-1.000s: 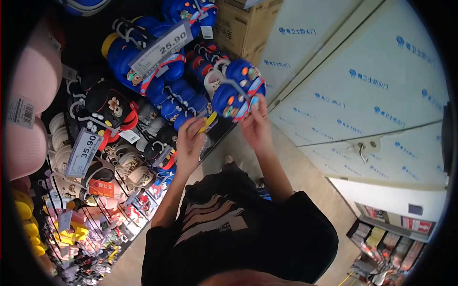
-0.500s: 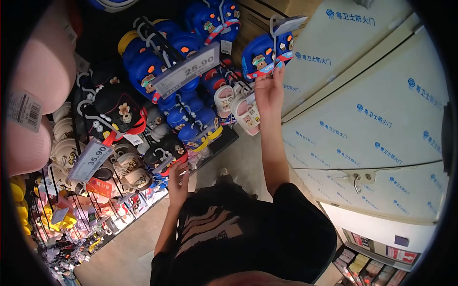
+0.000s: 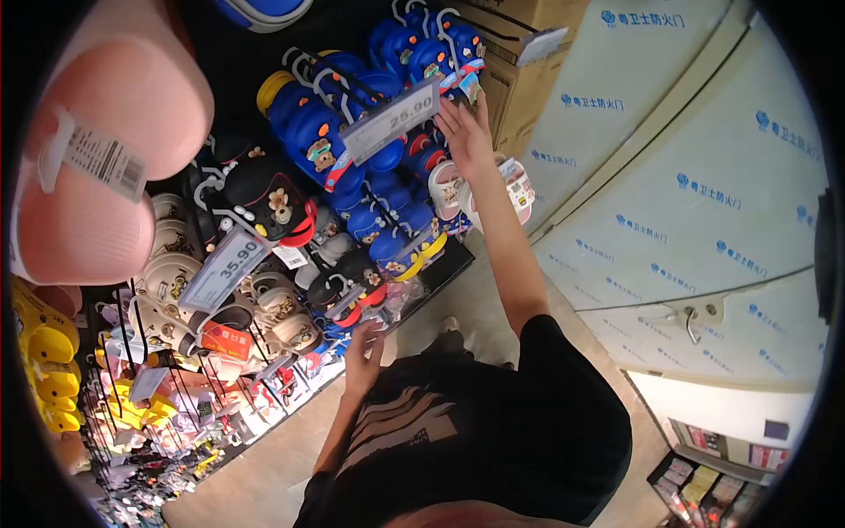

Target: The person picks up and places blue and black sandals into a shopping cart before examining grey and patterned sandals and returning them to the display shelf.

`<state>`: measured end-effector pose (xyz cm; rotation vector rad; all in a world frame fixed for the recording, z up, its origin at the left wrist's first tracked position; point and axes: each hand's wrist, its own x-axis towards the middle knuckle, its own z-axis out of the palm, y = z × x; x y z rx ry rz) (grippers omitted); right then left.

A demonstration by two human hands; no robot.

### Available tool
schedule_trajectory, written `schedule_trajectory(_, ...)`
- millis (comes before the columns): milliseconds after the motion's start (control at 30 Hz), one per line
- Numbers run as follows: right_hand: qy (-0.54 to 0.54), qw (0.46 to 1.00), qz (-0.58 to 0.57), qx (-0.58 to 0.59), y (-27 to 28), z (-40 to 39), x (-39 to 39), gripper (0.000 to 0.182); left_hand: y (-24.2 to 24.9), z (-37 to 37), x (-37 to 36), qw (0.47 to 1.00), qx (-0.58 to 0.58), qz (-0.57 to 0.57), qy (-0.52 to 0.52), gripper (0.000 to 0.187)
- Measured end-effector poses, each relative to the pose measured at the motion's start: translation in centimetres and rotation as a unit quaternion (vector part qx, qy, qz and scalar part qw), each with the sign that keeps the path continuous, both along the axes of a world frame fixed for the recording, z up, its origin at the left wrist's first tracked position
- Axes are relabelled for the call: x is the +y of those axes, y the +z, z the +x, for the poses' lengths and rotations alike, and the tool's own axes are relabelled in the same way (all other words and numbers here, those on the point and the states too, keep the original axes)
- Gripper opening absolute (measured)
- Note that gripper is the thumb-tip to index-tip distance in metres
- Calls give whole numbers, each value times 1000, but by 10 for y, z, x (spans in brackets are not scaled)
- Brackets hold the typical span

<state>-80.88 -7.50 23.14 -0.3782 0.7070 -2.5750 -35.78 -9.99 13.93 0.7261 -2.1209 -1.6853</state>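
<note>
My right hand (image 3: 466,132) reaches up to a row of hanging blue clogs (image 3: 434,60) with bear charms and red-and-blue straps. Its fingers are spread against the lower edge of the front clog, and a small colourful piece (image 3: 470,85) shows by the fingertips. Lower down, my left hand (image 3: 363,354) hangs with loosely bent, parted fingers just below black clogs with red straps (image 3: 354,286); nothing shows in it. A 25.90 price sign (image 3: 390,121) stands left of my right hand.
Pink clogs (image 3: 123,114) hang close at the left, with a 35.90 sign (image 3: 224,268) and beige clogs (image 3: 167,277) lower down. White slippers (image 3: 518,189) hang behind my right forearm. Cardboard boxes (image 3: 537,75) and a film-covered door (image 3: 687,229) are at the right.
The blue clogs at my right hand have moved left, in among the hanging row, and my right hand's fingers have spread. The whole view has shifted, with the pink clogs showing larger.
</note>
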Motion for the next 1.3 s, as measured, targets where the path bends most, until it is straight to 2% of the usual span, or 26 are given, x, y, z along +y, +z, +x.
schedule_trajectory(33,-25,998,21,48,-10,20,11,67,-3,10,-5,1000,-3,-2,-9,32)
schedule_trajectory(67,-59,996,24,66,-22,43,23,58,-11,22,-11,999,-39,-12,-35,31)
schedule_trajectory(133,-119,979,141,88,-41,94,61,49,-27,43,-22,994,-68,-57,-69,28)
schedule_trajectory(200,-212,926,292,111,-91,143,97,39,-31,64,-30,989,-74,-81,-101,26)
schedule_trajectory(267,-273,887,342,147,-164,198,141,36,-41,82,-36,984,-61,-108,-125,31)
schedule_trajectory(333,-297,754,554,192,-207,276,202,41,-52,103,-39,982,-64,-100,-145,32)
schedule_trajectory(400,-351,638,659,188,-227,364,249,44,-57,118,-41,980,-63,-86,-168,35)
schedule_trajectory(467,-348,523,756,182,-248,456,295,48,-71,137,-43,973,-74,-81,-203,36)
schedule_trajectory(533,-332,445,821,135,-264,549,326,52,-77,151,-38,967,-81,-89,-225,38)
schedule_trajectory(633,-250,352,901,45,-276,664,347,55,-84,169,-31,950,-117,-71,-280,38)
schedule_trajectory(700,-133,338,931,-20,-304,723,357,54,-90,176,-25,941,-122,-75,-305,39)
schedule_trajectory(733,-92,308,947,-15,-325,750,360,50,-91,178,-24,938,-124,-66,-316,37)
schedule_trajectory(767,-97,309,946,-24,-325,760,357,50,-94,181,-23,936,-126,-58,-324,36)
schedule_trajectory(833,-14,369,926,-80,-332,772,361,44,-98,178,-18,932,-126,-56,-336,33)
schedule_trajectory(867,-69,380,921,-50,-342,776,363,39,-101,178,-15,929,-134,-56,-340,32)
schedule_trajectory(967,-51,385,921,-28,-343,775,370,36,-97,173,-14,931,-136,-59,-333,30)
schedule_trajectory(1033,-44,400,914,47,-352,774,387,34,-96,176,-9,940,-135,-52,-308,28)
schedule_trajectory(1100,-72,410,907,64,-362,774,393,33,-92,181,-5,936,-143,-88,-311,27)
schedule_trajectory(1200,-37,439,897,42,-371,771,406,32,-80,186,3,924,-167,-117,-324,24)
schedule_trajectory(1233,-29,459,888,29,-357,762,408,33,-77,184,7,920,-189,-111,-326,25)
schedule_trajectory(1300,-38,453,890,30,-362,753,422,35,-103,189,2,909,-215,-141,-327,26)
